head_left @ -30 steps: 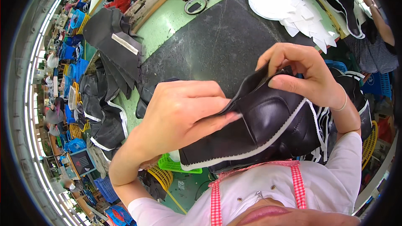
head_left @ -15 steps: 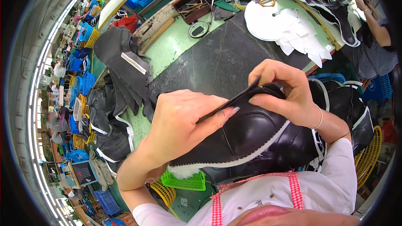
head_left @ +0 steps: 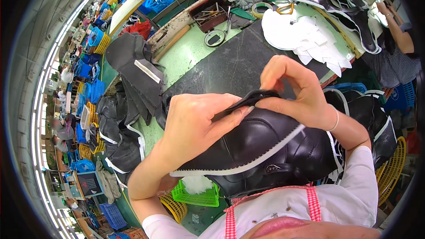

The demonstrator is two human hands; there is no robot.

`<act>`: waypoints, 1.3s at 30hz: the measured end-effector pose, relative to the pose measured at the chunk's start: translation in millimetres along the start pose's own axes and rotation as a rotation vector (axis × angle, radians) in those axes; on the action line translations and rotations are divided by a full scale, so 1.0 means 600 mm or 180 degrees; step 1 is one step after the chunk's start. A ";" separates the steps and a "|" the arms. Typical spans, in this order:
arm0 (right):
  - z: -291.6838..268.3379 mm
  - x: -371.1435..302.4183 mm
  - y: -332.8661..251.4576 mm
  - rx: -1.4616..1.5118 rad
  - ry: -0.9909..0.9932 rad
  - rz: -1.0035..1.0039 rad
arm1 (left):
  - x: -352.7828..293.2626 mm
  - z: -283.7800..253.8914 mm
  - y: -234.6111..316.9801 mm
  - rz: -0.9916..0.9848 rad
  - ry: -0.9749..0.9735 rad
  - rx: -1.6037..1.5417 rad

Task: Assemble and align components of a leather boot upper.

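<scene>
Between my hands is a glossy black leather shoe upper point(head_left: 248, 139) with a white toothed strip along its lower edge. My left hand point(head_left: 199, 119) pinches its upper edge between thumb and fingers. Close beside it, my right hand point(head_left: 296, 93) grips the same folded edge, thumb underneath and fingers curled above, slightly blurred. More black leather point(head_left: 305, 152) lies under and behind the held piece, against my front. It bears a small metal-trimmed tab point(head_left: 276, 168).
Dark grey pieces point(head_left: 135, 68) are stacked at the left of the green bench, above more black uppers point(head_left: 121, 146). White cut shapes point(head_left: 296, 33) lie at the far right. Scissors point(head_left: 217, 37), a tool box point(head_left: 208, 13) and tape point(head_left: 262, 9) sit at the back. Another person point(head_left: 394, 48) works at right.
My right hand has shifted slightly left, closer to my left hand, along the upper's edge. The held upper has tilted, and a metal-trimmed tab now shows below its white strip.
</scene>
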State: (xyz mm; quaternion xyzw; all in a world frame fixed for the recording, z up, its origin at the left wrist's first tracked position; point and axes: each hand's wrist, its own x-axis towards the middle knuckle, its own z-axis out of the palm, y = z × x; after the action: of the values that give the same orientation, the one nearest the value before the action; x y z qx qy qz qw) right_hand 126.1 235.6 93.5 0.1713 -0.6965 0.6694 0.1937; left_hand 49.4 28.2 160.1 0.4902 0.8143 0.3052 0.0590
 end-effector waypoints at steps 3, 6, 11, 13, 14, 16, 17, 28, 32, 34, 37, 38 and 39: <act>-0.020 0.017 -0.026 -0.0775 -0.0072 -0.0502 | -0.006 0.004 -0.022 0.0239 0.0189 0.0082; -0.035 0.026 -0.042 -0.1136 -0.0463 -0.0517 | -0.005 0.004 -0.026 0.0437 0.0256 0.0205; -0.037 0.038 -0.051 -0.1178 -0.0912 -0.0065 | -0.004 0.000 -0.020 0.0716 0.0180 0.0584; -0.038 0.042 -0.051 -0.1243 -0.0951 0.0001 | -0.002 0.000 -0.018 0.0748 0.0125 0.0837; -0.037 0.044 -0.051 -0.1280 -0.0997 0.0063 | -0.003 -0.001 -0.017 0.0740 0.0122 0.0835; -0.037 0.049 -0.054 -0.1402 -0.1063 0.0042 | -0.002 -0.001 -0.018 0.0840 0.0046 0.1037; -0.037 0.050 -0.054 -0.1536 -0.1120 0.0024 | -0.001 0.000 -0.018 0.0832 0.0039 0.1027; -0.026 0.053 -0.023 -0.2458 -0.0911 -0.0837 | 0.002 0.001 -0.026 0.0964 -0.0032 0.1338; -0.058 0.068 0.004 -0.2320 -0.0180 -0.0468 | -0.003 -0.001 -0.023 0.0936 0.0276 0.0795; -0.047 0.066 -0.002 -0.1834 -0.0247 -0.0915 | -0.003 -0.004 -0.035 0.0850 0.0284 0.0871; -0.025 0.064 -0.009 -0.1535 -0.0554 -0.1414 | -0.007 -0.009 -0.034 0.0760 0.0222 0.0884; -0.023 0.067 -0.009 -0.1635 -0.0686 -0.1514 | -0.007 -0.009 -0.033 0.0733 0.0230 0.0819; -0.023 0.069 -0.009 -0.1735 -0.0818 -0.1611 | -0.006 -0.008 -0.031 0.0705 0.0238 0.0751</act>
State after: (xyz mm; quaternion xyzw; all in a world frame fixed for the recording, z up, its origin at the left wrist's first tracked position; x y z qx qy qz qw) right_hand 93.7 249.9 119.5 0.3622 -0.8030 0.3641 0.3023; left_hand 35.1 16.4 152.9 0.5688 0.7870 0.2302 -0.0633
